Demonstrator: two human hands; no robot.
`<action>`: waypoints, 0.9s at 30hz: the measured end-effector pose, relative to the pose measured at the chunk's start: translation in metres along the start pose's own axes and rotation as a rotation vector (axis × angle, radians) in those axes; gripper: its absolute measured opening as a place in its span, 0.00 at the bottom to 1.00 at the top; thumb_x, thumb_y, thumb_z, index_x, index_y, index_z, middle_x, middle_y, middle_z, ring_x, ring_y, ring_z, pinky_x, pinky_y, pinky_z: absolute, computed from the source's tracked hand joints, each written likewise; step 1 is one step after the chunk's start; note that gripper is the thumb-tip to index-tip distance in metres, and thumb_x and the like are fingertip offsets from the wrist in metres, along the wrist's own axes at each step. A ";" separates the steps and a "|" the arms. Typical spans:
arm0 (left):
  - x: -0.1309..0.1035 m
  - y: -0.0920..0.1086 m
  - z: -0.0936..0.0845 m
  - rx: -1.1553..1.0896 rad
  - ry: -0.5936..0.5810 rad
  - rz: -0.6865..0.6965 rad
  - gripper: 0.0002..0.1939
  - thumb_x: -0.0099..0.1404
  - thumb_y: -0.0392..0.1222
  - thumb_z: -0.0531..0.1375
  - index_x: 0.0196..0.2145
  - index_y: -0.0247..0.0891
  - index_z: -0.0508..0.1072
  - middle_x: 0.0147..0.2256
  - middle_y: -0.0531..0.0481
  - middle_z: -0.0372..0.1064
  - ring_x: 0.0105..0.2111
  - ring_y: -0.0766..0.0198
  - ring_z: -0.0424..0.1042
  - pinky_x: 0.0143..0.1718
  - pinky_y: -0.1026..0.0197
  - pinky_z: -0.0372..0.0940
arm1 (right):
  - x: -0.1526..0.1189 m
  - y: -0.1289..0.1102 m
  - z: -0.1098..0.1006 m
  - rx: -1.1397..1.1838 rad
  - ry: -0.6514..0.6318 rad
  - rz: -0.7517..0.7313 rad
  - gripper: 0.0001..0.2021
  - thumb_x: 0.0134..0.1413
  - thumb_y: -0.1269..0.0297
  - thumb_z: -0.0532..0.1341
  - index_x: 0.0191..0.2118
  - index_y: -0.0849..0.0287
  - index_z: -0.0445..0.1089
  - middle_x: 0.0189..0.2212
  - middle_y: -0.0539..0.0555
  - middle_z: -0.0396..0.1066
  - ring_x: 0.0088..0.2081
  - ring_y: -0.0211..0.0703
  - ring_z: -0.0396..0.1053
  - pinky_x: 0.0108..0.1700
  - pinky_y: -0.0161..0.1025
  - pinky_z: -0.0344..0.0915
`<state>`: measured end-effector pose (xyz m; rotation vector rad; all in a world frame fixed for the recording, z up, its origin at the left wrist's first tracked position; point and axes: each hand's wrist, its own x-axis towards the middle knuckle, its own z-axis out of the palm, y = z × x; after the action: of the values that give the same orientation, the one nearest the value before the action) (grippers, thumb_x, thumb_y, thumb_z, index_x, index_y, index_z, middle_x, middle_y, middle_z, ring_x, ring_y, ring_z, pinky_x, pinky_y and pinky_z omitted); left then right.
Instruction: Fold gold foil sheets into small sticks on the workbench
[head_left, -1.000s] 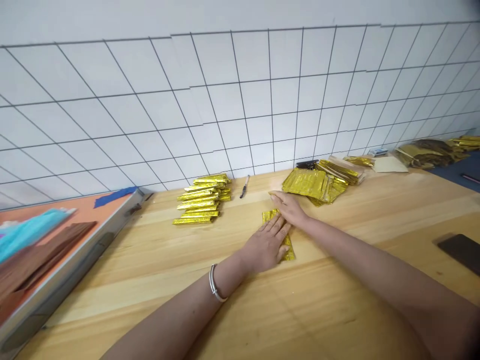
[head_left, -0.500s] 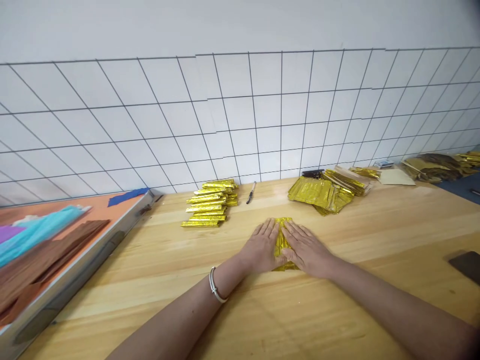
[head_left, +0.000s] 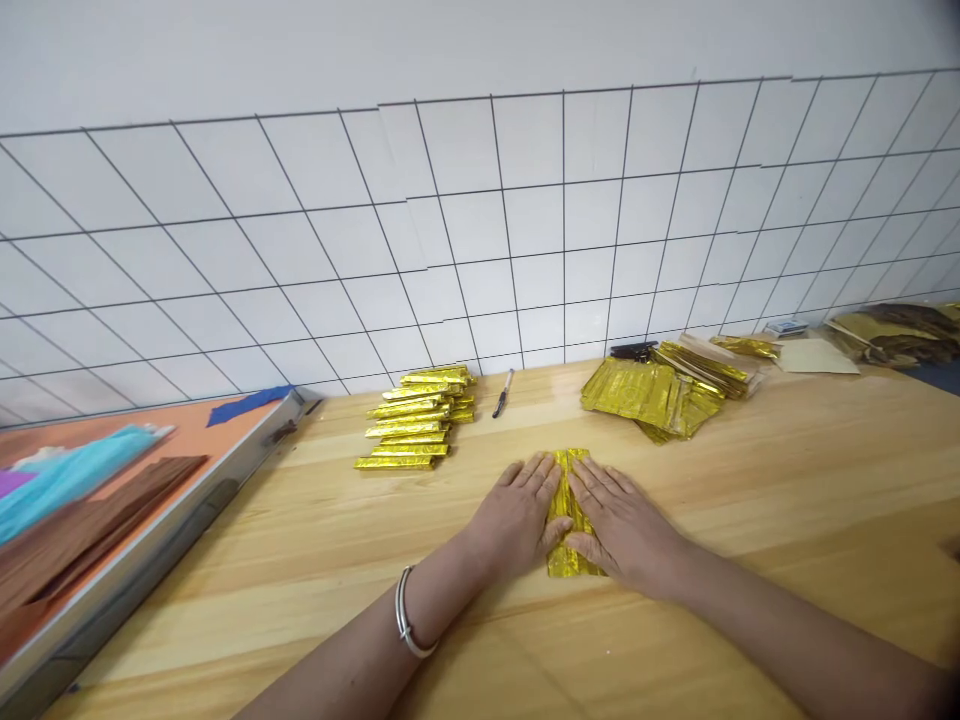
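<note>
A creased gold foil sheet (head_left: 574,552) lies on the wooden table (head_left: 315,560) in front of me. My left hand (head_left: 517,515) rests flat on the sheet's left edge, fingers extended, a silver bangle on the wrist. Flat on the right edge is my right hand (head_left: 626,525), its fingers also stretched out. Both thumbs point inward over the foil, with a small gap between them. A strip of gold shows between the hands; the parts under the palms are hidden.
Folded gold strips (head_left: 409,430) are stacked at the back left, beside a pen (head_left: 503,394). More gold sheets (head_left: 637,392) and a black clip (head_left: 634,351) lie back right. An orange-lined tray (head_left: 244,430) with coloured pieces stands left, before a white gridded wall (head_left: 529,225).
The view has shifted slightly. My thumbs have drawn apart, and more of the foil shows between and below my hands.
</note>
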<state>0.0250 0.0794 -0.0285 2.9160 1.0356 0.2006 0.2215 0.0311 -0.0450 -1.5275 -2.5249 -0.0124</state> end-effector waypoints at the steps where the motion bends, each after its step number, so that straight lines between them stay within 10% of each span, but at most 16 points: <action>1: 0.000 0.001 -0.001 0.004 0.004 -0.010 0.32 0.67 0.56 0.42 0.62 0.33 0.49 0.63 0.38 0.44 0.63 0.53 0.42 0.61 0.48 0.43 | 0.000 0.000 0.000 0.001 -0.004 0.004 0.36 0.58 0.44 0.44 0.64 0.67 0.47 0.64 0.63 0.42 0.64 0.55 0.39 0.62 0.54 0.44; 27: 0.001 0.006 -0.003 0.076 -0.010 -0.100 0.31 0.68 0.54 0.40 0.62 0.33 0.51 0.63 0.41 0.45 0.63 0.53 0.43 0.61 0.49 0.43 | -0.003 0.005 -0.015 0.106 -0.114 -0.039 0.35 0.58 0.46 0.47 0.64 0.65 0.47 0.65 0.62 0.41 0.64 0.55 0.39 0.63 0.54 0.40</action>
<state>0.0292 0.0749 -0.0250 2.9183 1.2092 0.1458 0.2292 0.0292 -0.0312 -1.4785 -2.5963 0.2050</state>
